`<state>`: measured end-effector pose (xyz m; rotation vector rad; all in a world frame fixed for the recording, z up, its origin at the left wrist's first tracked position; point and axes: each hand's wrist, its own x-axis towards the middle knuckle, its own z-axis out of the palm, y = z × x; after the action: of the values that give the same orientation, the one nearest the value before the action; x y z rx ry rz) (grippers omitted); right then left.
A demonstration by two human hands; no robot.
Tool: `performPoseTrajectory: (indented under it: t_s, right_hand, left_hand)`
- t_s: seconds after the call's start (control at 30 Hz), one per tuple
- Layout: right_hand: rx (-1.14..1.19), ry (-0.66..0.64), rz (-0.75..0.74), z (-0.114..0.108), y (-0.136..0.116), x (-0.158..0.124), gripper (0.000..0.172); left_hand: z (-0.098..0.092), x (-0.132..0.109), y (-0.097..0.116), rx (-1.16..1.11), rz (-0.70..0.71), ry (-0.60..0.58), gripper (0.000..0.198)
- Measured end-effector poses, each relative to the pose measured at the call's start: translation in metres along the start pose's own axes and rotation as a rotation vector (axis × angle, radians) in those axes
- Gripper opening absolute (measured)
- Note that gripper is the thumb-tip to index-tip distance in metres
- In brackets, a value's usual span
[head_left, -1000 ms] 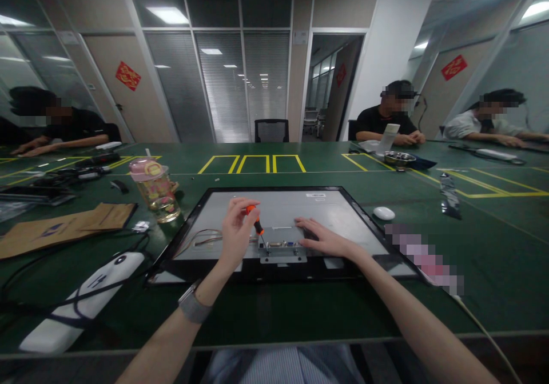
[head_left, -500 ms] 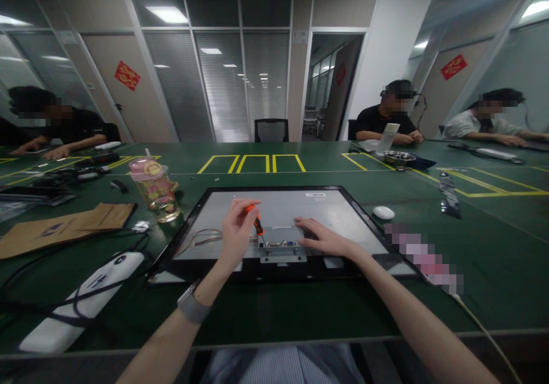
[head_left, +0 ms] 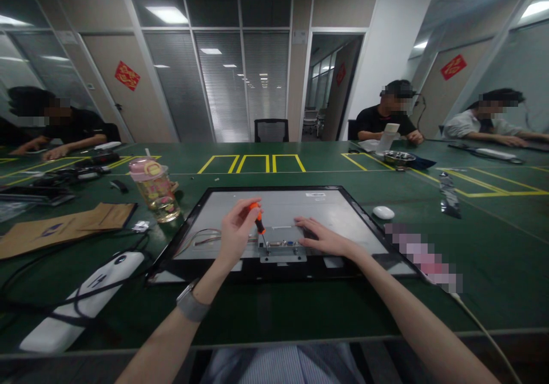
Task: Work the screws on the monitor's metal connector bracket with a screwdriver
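An orange and black screwdriver (head_left: 258, 222) is gripped near the top of its handle by my left hand (head_left: 238, 227). Its shaft slants down to a metal bracket (head_left: 283, 254) with a row of connector ports, at the near side of a display panel (head_left: 257, 201). The panel lies with its grey metal back up, inside a black frame. My right hand (head_left: 323, 237) rests flat with its fingers spread, at the right side of the bracket. Thin wires (head_left: 201, 236) run across the panel to the left of my left hand.
Left of the panel stand a pink-lidded drink bottle (head_left: 155, 190), a brown paper bag (head_left: 68, 230) and a white power bank-like device (head_left: 86, 301) with black cables. A white oval case (head_left: 383, 212) lies to the right. A metal bowl (head_left: 399, 158) stands farther back, near seated people.
The screwdriver's handle has turned slightly and stands a bit more upright in my left hand. My right hand has stayed in place.
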<state>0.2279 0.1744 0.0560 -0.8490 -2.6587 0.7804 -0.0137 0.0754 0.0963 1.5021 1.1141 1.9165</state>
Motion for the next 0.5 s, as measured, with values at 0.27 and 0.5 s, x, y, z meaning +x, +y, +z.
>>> performPoseTrajectory:
  t_s: [0.27,0.5]
  right_hand:
    - [-0.004,0.002,-0.028,0.0007,0.0025,0.0016,0.062]
    - [-0.007,-0.001,-0.017,0.0008,0.0026,0.0010,0.062]
  left_hand:
    - [0.0019,-0.0005,0.0012,-0.022,0.019,0.020,0.031]
    - [0.0022,-0.0022,0.0012,0.160,0.121,0.085,0.016]
